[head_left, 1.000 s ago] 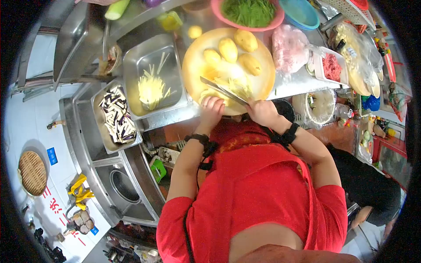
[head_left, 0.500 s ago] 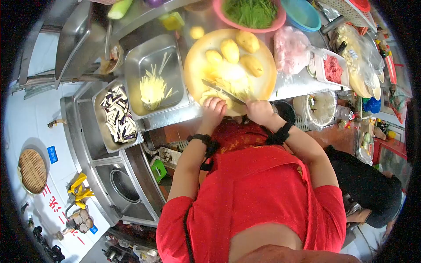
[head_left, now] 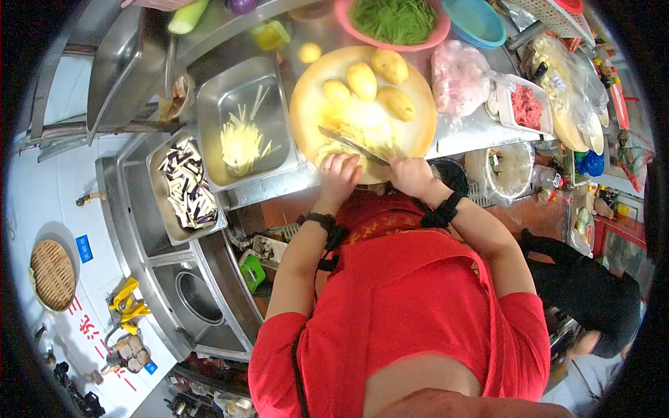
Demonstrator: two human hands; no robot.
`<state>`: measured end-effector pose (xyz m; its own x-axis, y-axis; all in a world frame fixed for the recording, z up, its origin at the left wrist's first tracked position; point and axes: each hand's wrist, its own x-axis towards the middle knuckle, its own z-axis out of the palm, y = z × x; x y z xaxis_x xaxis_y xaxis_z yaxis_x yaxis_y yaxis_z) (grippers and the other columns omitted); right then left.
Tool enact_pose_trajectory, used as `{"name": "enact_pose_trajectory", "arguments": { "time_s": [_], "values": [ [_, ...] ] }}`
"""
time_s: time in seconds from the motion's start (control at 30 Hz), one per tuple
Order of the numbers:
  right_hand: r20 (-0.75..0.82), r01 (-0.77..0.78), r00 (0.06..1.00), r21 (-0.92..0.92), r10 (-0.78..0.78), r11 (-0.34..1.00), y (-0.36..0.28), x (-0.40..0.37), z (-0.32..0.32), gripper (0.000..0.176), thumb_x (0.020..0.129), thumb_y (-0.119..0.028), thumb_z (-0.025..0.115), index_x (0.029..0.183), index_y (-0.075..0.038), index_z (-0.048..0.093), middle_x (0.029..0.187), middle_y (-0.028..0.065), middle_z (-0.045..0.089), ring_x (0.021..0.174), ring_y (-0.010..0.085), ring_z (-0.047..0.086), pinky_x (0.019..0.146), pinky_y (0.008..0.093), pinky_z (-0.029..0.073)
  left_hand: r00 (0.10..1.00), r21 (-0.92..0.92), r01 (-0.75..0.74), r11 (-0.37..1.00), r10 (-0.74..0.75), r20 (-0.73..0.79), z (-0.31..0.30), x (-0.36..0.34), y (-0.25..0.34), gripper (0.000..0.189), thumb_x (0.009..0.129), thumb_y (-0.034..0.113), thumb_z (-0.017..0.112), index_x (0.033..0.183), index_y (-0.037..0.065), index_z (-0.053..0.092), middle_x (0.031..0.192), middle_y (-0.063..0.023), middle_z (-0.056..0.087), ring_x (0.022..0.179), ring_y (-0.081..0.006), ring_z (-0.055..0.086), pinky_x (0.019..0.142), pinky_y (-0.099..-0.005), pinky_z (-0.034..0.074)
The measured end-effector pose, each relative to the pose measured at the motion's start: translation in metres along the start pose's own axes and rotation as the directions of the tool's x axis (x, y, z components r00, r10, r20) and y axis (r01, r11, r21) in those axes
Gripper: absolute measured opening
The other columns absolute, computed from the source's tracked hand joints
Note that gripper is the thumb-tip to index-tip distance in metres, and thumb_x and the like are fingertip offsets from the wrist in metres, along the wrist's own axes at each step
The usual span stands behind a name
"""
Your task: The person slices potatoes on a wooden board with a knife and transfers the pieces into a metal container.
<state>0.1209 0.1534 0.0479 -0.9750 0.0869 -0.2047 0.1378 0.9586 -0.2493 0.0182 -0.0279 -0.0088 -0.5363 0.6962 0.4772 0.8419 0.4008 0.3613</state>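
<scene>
My right hand (head_left: 412, 177) is closed round the handle of a knife (head_left: 353, 145), whose blade points up and left over the round cutting board (head_left: 420, 139). Beside the blade, my left hand (head_left: 340, 174) presses with bent fingers on potato slices (head_left: 327, 149) near the board's front edge. Cut potato strips (head_left: 380, 136) lie behind the knife. Several whole peeled potatoes (head_left: 362, 81) rest on the far part of the board. To the left, a steel tray (head_left: 209, 104) holds a pile of potato shreds (head_left: 241, 145).
A second tray holds eggplant strips (head_left: 187, 182), above a steel sink (head_left: 198, 292). Behind the board is a pink basin (head_left: 341, 17) of greens. Bagged meat (head_left: 460, 76) and a container of minced meat (head_left: 526, 108) stand right. Another person (head_left: 592, 296) is at the lower right.
The person in black at the lower right has shifted, with an arm now showing farther out. My hands and the knife stay almost in the same place; the view has moved slightly.
</scene>
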Motion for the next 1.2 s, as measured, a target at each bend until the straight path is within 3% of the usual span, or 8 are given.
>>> {"name": "enact_pose_trajectory", "arguments": {
  "time_s": [0.13, 0.3, 0.4, 0.5, 0.73, 0.8, 1.03, 1.2],
  "values": [
    [0.022, 0.004, 1.0, 0.042, -0.005, 0.999, 0.005, -0.001, -0.01, 0.027, 0.085, -0.029, 0.049, 0.08, -0.004, 0.057, 0.061, 0.0141, 0.062, 0.054, 0.03, 0.063, 0.05, 0.0402, 0.051, 1.0, 0.041, -0.012, 0.999, 0.013, -0.018, 0.001, 0.002, 0.001, 0.03, 0.068, 0.017, 0.069, 0.097, 0.012, 0.063, 0.094, -0.0048, 0.053, 0.094, -0.0253, 0.049, 0.088, -0.0387, 0.04],
    [-0.095, -0.005, 0.995, 0.126, 0.017, 0.992, 0.007, -0.01, -0.01, 0.025, 0.086, -0.028, 0.052, 0.085, -0.003, 0.054, 0.058, 0.0157, 0.06, 0.053, 0.0318, 0.062, 0.049, 0.0431, 0.049, 0.998, 0.007, 0.019, 1.0, -0.018, -0.056, 0.008, -0.003, -0.003, 0.028, 0.069, 0.02, 0.069, 0.095, 0.011, 0.061, 0.095, -0.0053, 0.053, 0.096, -0.0261, 0.049, 0.088, -0.0392, 0.04],
    [0.011, -0.018, 1.0, 0.066, 0.017, 0.998, 0.001, -0.008, 0.003, 0.025, 0.086, -0.028, 0.052, 0.085, -0.003, 0.054, 0.058, 0.0158, 0.06, 0.054, 0.0316, 0.062, 0.05, 0.0436, 0.049, 0.998, -0.028, 0.008, 1.0, -0.009, -0.056, 0.008, -0.009, -0.003, 0.03, 0.068, 0.022, 0.071, 0.093, 0.011, 0.06, 0.097, -0.0063, 0.052, 0.098, -0.0274, 0.048, 0.088, -0.0398, 0.04],
    [0.011, 0.02, 1.0, -0.004, -0.02, 1.0, 0.006, -0.006, -0.002, 0.025, 0.086, -0.028, 0.052, 0.085, -0.003, 0.054, 0.058, 0.016, 0.06, 0.053, 0.0315, 0.062, 0.05, 0.0433, 0.049, 0.999, -0.038, -0.022, 0.999, 0.021, -0.035, 0.002, -0.005, -0.004, 0.033, 0.066, 0.022, 0.073, 0.093, 0.01, 0.059, 0.099, -0.0073, 0.052, 0.098, -0.0287, 0.049, 0.087, -0.0404, 0.04],
    [-0.04, -0.038, 0.998, 0.028, 0.039, 0.999, 0.017, -0.007, -0.016, 0.027, 0.087, -0.03, 0.051, 0.084, -0.003, 0.054, 0.058, 0.0162, 0.06, 0.053, 0.033, 0.061, 0.05, 0.0435, 0.049, 0.995, 0.023, -0.022, 0.999, 0.024, -0.096, 0.005, 0.009, 0.002, 0.031, 0.065, 0.018, 0.074, 0.09, 0.01, 0.059, 0.095, -0.0069, 0.053, 0.092, -0.0283, 0.052, 0.084, -0.0407, 0.041],
    [-0.001, -0.063, 0.998, 0.098, 0.063, 0.993, 0.011, -0.008, -0.024, 0.025, 0.085, -0.027, 0.05, 0.086, -0.003, 0.055, 0.065, 0.0172, 0.063, 0.061, 0.032, 0.064, 0.057, 0.0426, 0.051, 0.994, 0.01, -0.022, 1.0, 0.022, -0.105, 0.006, 0.009, 0.0, 0.029, 0.065, 0.017, 0.074, 0.088, 0.01, 0.059, 0.094, -0.0066, 0.053, 0.092, -0.028, 0.052, 0.084, -0.0407, 0.041],
    [0.047, -0.04, 0.998, 0.038, 0.038, 0.998, 0.007, -0.004, -0.018, 0.024, 0.086, -0.026, 0.049, 0.084, -0.003, 0.054, 0.063, 0.0169, 0.062, 0.058, 0.0319, 0.063, 0.052, 0.0431, 0.05, 0.994, 0.003, -0.052, 0.999, 0.052, -0.101, 0.008, 0.005, -0.003, 0.023, 0.066, 0.015, 0.073, 0.083, 0.01, 0.059, 0.094, -0.0059, 0.054, 0.093, -0.0272, 0.052, 0.083, -0.0416, 0.041],
    [-0.047, 0.035, 0.998, 0.063, -0.032, 0.997, 0.005, -0.012, -0.009, 0.024, 0.086, -0.026, 0.05, 0.089, -0.003, 0.054, 0.059, 0.015, 0.061, 0.054, 0.0308, 0.063, 0.05, 0.0411, 0.05, 0.994, 0.003, -0.037, 0.999, 0.037, -0.104, 0.008, 0.006, 0.0, 0.022, 0.066, 0.015, 0.072, 0.084, 0.01, 0.059, 0.094, -0.0059, 0.053, 0.093, -0.0273, 0.052, 0.084, -0.0415, 0.041]
  ]
}}
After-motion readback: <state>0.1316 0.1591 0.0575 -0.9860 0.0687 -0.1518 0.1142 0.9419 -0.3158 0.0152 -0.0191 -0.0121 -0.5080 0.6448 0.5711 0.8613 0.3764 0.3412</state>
